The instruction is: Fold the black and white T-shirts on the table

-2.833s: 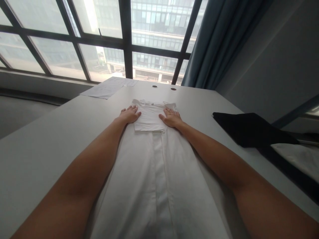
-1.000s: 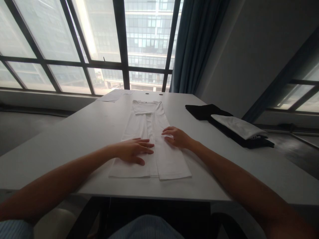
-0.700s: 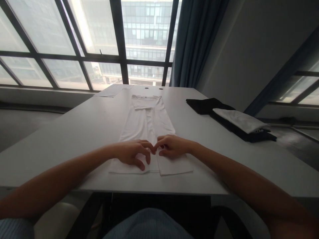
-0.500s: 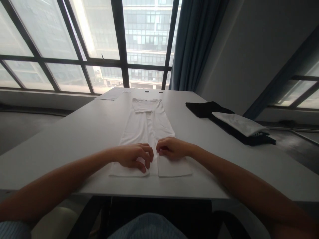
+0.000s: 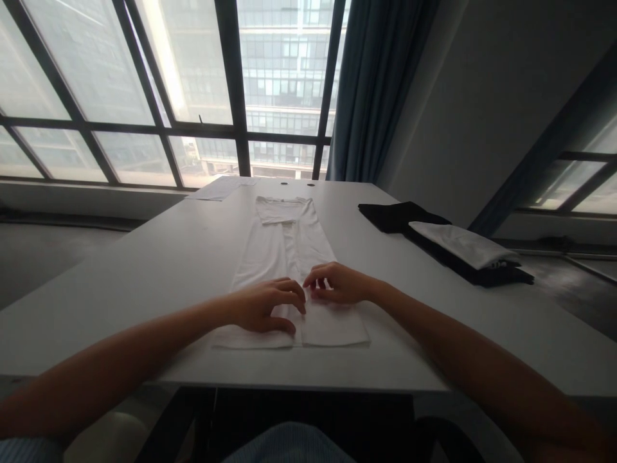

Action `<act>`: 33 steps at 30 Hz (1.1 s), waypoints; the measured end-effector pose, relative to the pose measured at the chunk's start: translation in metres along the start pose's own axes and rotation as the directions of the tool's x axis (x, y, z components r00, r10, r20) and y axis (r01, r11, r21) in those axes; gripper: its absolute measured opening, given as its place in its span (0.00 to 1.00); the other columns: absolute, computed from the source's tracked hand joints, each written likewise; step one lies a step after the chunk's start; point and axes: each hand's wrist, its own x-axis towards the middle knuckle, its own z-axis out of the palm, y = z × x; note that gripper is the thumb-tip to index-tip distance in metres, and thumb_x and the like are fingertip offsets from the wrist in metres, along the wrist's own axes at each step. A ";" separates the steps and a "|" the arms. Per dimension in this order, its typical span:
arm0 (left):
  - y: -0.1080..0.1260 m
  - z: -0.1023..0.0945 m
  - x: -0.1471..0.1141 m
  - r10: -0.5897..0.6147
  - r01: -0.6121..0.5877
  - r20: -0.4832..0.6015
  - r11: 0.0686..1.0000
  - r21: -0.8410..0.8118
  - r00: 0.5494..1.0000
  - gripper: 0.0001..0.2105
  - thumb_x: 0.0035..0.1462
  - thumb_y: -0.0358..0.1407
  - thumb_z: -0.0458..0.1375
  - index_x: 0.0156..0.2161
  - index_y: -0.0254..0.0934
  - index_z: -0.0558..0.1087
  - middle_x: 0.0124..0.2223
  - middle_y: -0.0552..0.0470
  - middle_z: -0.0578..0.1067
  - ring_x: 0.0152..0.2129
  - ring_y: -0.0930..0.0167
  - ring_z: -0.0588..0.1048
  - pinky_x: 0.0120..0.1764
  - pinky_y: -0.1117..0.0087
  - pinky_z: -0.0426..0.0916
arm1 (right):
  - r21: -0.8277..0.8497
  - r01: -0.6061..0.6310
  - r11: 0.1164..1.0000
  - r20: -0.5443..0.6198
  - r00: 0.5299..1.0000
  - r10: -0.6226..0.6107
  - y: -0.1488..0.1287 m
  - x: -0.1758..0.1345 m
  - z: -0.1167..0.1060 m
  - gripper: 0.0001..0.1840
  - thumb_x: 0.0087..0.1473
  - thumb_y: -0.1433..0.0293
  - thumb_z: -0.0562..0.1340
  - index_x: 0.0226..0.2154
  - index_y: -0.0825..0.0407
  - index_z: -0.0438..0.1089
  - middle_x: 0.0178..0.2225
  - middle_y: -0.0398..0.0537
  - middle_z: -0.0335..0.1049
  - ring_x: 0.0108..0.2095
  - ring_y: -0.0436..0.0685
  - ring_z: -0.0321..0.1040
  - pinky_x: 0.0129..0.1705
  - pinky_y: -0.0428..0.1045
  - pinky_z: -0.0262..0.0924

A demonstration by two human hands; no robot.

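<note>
A white shirt (image 5: 263, 251) lies lengthwise on the white table, its collar end far from me and its hem near the front edge. Both of its sides are folded inward and almost meet along the middle. Over the near left panel, my left hand (image 5: 270, 305) is open, with thumb and fingers apart close to the fold's inner edge. My right hand (image 5: 335, 283) rests over the right panel near the middle gap, fingers loosely bent and apart, with nothing seen between them. Parts of the panels are hidden under both hands.
Folded black clothes (image 5: 400, 215) lie on the table's right side, with a folded white garment (image 5: 465, 244) on top of part of them. Sheets of paper (image 5: 219, 188) are at the far left. The table's front edge (image 5: 308, 386) is just before my body.
My left hand has shifted slightly right and let go of the panel's edge, which now lies flatter. My right hand's fingers have loosened from the fabric. The view has tilted up slightly.
</note>
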 end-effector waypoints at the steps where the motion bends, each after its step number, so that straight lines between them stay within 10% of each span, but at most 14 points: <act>1: -0.001 0.003 0.000 -0.016 0.016 -0.007 0.999 0.049 1.000 0.17 0.64 0.48 0.62 0.53 0.41 0.78 0.58 0.40 0.75 0.57 0.57 0.72 0.61 0.55 0.64 | -0.045 -0.055 0.997 -0.055 0.997 0.052 0.008 -0.001 -0.003 0.13 0.59 0.66 0.64 0.45 0.51 0.79 0.42 0.51 0.78 0.38 0.55 0.75 0.45 0.52 0.69; 5: -0.006 0.014 0.001 -0.070 0.057 0.072 0.984 0.166 0.995 0.22 0.68 0.48 0.57 0.61 0.42 0.72 0.69 0.41 0.65 0.66 0.55 0.63 0.66 0.51 0.57 | -0.220 -0.264 0.939 -0.175 0.958 0.228 0.042 -0.005 -0.009 0.17 0.62 0.65 0.62 0.51 0.49 0.78 0.58 0.55 0.73 0.55 0.64 0.72 0.60 0.59 0.64; 10: -0.016 0.014 0.009 -0.149 0.147 -0.010 0.959 0.243 0.989 0.33 0.62 0.57 0.60 0.67 0.42 0.67 0.72 0.40 0.60 0.69 0.52 0.57 0.68 0.47 0.51 | -0.222 -0.327 0.918 -0.050 0.945 0.324 0.058 -0.009 -0.014 0.32 0.64 0.55 0.60 0.66 0.51 0.66 0.70 0.55 0.57 0.69 0.64 0.56 0.70 0.59 0.49; 17: -0.015 0.009 0.012 -0.165 0.131 0.127 0.962 0.238 0.978 0.28 0.66 0.52 0.58 0.67 0.43 0.68 0.69 0.44 0.66 0.68 0.57 0.60 0.68 0.53 0.51 | -0.239 -0.378 0.895 0.161 0.893 0.420 0.053 -0.022 -0.036 0.62 0.39 0.45 0.75 0.71 0.48 0.56 0.74 0.55 0.44 0.72 0.71 0.47 0.71 0.61 0.47; 25: -0.055 -0.042 -0.029 -0.250 0.249 0.162 0.968 0.027 0.954 0.25 0.64 0.47 0.62 0.65 0.48 0.71 0.69 0.46 0.66 0.67 0.60 0.62 0.67 0.54 0.56 | -0.199 -0.382 0.902 -0.003 0.921 0.390 0.063 -0.040 -0.049 0.28 0.54 0.62 0.66 0.58 0.46 0.74 0.61 0.53 0.70 0.60 0.67 0.67 0.62 0.60 0.61; 33: -0.092 -0.096 -0.091 -0.510 0.501 0.227 0.860 0.101 0.829 0.24 0.57 0.45 0.67 0.60 0.52 0.76 0.74 0.47 0.56 0.70 0.52 0.54 0.65 0.46 0.56 | -0.230 -0.314 0.921 0.031 0.944 0.330 0.048 -0.036 -0.045 0.27 0.44 0.66 0.73 0.50 0.47 0.78 0.60 0.56 0.66 0.58 0.70 0.66 0.61 0.64 0.61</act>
